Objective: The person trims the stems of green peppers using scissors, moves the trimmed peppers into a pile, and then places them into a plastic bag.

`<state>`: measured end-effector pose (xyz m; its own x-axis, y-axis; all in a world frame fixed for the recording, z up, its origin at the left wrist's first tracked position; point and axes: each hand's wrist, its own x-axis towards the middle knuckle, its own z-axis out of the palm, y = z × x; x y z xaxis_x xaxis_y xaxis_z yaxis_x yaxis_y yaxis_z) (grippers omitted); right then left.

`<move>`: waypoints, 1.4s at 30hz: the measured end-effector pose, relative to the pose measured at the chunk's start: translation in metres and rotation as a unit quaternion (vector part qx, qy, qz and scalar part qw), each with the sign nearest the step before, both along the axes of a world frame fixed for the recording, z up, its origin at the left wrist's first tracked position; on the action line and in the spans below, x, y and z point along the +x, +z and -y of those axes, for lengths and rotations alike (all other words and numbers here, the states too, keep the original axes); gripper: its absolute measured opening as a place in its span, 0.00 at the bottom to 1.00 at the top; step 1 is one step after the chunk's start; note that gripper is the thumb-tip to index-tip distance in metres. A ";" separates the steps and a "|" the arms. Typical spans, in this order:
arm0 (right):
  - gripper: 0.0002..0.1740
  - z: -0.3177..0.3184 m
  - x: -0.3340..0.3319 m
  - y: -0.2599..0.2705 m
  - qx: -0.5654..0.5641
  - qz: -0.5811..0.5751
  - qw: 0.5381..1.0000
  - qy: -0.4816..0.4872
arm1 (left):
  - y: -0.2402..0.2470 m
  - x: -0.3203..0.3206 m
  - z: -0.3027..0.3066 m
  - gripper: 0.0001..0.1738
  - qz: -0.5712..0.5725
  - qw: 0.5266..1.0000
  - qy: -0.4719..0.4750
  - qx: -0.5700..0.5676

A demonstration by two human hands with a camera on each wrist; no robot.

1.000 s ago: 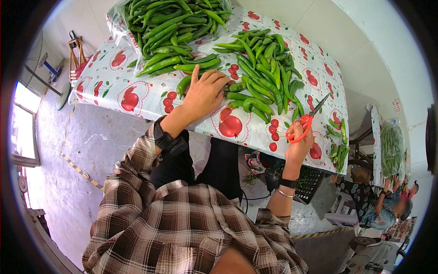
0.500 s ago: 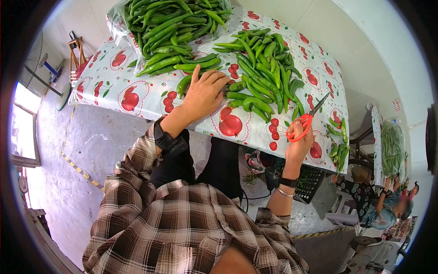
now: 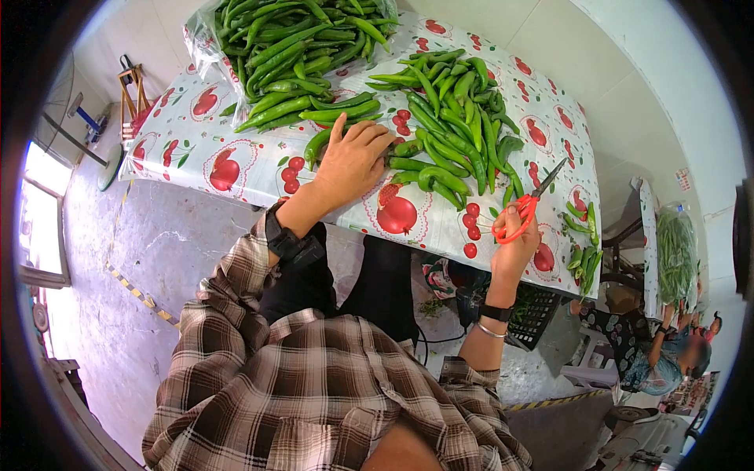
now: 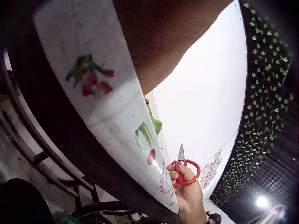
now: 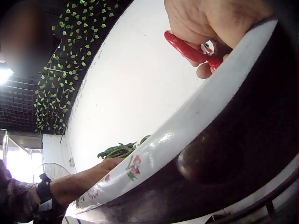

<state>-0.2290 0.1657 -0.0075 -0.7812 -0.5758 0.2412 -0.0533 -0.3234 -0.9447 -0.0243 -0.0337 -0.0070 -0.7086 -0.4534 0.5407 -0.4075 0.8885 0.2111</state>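
Note:
My left hand (image 3: 355, 161) rests palm down near the table's front edge, fingers spread and slightly bent. A curved green chili pepper (image 3: 316, 146) shows beside its thumb side, and pepper tips lie close to its other side; what is under the palm is hidden. Red-handled scissors (image 3: 536, 194) are in my right hand (image 3: 514, 250), which grips them by the loops with the blades pointing up and away. In the left wrist view the scissors (image 4: 181, 161) stand upright, blades together. A loose pile of green peppers (image 3: 471, 125) lies between and beyond the hands.
A plastic bag (image 3: 206, 35) heaped with green peppers stands at the back left of the fruit-patterned tablecloth (image 3: 263, 161). Small green pieces (image 3: 585, 263) lie at the right edge. A black crate (image 3: 534, 318) is below the table; another person (image 3: 660, 365) sits at far right.

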 end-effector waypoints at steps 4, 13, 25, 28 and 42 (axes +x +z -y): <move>0.07 0.000 0.001 0.000 0.002 0.001 1.000 -0.003 | 0.000 0.000 -0.001 0.25 -0.003 1.000 0.003 -0.004; 0.07 0.000 0.000 0.000 0.005 0.004 1.000 -0.001 | -0.001 0.000 -0.001 0.24 0.002 1.000 0.005 -0.003; 0.08 -0.001 -0.001 0.000 0.014 -0.013 1.000 -0.004 | -0.001 0.000 -0.001 0.24 -0.001 1.000 0.003 0.000; 0.08 0.000 0.001 0.001 0.007 -0.012 1.000 -0.002 | -0.003 -0.001 0.000 0.23 -0.013 1.000 0.005 -0.014; 0.06 0.000 -0.001 -0.001 0.008 -0.011 1.000 0.006 | -0.006 -0.001 0.001 0.21 -0.027 0.999 0.006 -0.034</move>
